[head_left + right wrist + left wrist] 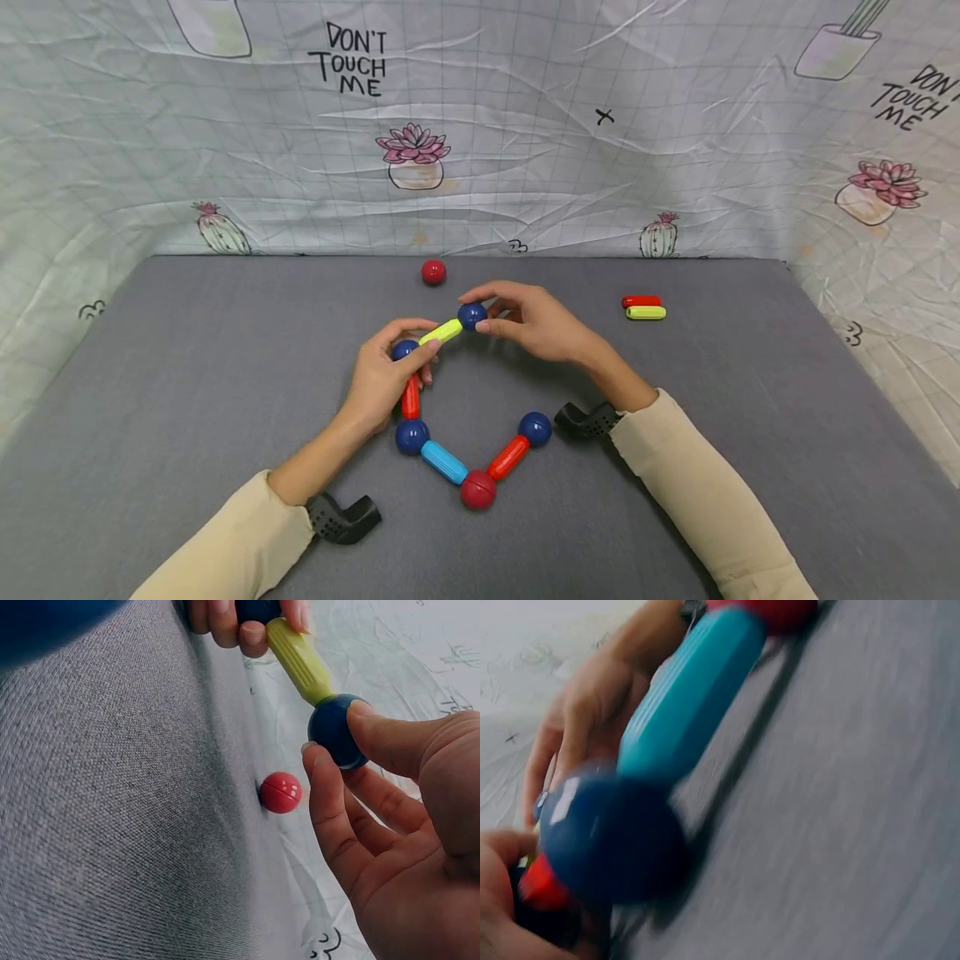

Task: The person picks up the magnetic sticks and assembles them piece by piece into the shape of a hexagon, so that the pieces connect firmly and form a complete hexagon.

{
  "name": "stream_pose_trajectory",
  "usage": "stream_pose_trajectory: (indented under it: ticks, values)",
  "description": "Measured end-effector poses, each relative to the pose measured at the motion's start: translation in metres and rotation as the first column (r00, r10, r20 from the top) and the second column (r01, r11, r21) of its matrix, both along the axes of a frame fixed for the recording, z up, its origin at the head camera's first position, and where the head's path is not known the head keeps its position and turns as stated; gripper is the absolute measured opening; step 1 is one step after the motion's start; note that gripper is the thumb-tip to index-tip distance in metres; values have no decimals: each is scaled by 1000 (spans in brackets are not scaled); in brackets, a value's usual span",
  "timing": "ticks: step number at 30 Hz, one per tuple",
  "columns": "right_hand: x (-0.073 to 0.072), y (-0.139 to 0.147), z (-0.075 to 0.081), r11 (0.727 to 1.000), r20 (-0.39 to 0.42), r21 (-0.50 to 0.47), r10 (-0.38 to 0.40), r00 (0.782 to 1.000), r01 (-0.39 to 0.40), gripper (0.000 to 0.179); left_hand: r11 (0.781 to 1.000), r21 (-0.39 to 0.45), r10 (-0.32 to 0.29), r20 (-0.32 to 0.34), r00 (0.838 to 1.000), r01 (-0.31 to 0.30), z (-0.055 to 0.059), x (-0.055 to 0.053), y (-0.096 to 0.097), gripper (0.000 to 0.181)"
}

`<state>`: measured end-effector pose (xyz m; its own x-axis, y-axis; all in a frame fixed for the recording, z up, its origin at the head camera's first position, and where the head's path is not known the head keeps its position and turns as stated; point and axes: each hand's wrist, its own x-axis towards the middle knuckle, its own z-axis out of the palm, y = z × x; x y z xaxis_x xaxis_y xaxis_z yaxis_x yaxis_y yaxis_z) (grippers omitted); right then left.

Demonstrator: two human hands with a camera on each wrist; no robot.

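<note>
My right hand (551,325) pinches a blue ball (336,731) between thumb and fingertips. That ball meets one end of a ribbed yellow rod (442,332). At the rod's other end, my left hand (377,375) grips a second blue ball (405,349), its thumb lying by the yellow rod. From there the chain runs on through a red rod (410,398), a blue ball (412,437), a light blue rod (444,462), a red ball (478,491), another red rod (508,457) and a last blue ball (535,428). Together they form an unclosed ring.
A loose red ball (433,272) lies toward the back of the grey table (247,375). At the back right, a red rod (641,300) and a yellow rod (646,313) lie side by side. A printed cloth (525,167) hangs behind the table.
</note>
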<state>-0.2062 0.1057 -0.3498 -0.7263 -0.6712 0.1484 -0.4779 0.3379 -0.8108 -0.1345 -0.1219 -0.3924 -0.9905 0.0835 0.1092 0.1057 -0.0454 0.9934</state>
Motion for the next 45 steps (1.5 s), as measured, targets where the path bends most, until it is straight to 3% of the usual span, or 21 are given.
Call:
stream_pose_trajectory:
  ticks: [4,9,13,21,31,45]
  values:
    - [1,-2,0,1000,-4,5,-4,1000,4,36,990,45,-135,75,988,132,3,-5,-8,29]
    - [3,-6,0,1000,-5,2,-5,1000,5,35,980,60,-196,81,977,192,5,-8,-12,27]
    - [4,-9,-2,1000,0,-2,3,1000,-3,35,980,58,-193,44,980,190,3,-9,-12,24]
    - [8,-15,-3,1000,-4,6,-9,1000,9,34,977,86,-202,45,978,197,1,-11,-14,23]
    - [10,-18,-7,998,-45,-3,66,997,-67,40,972,84,-223,46,974,219,3,-11,-17,29]
    - [10,-7,2,998,31,26,48,998,-48,41,986,54,-162,46,986,159,5,-6,-11,33]
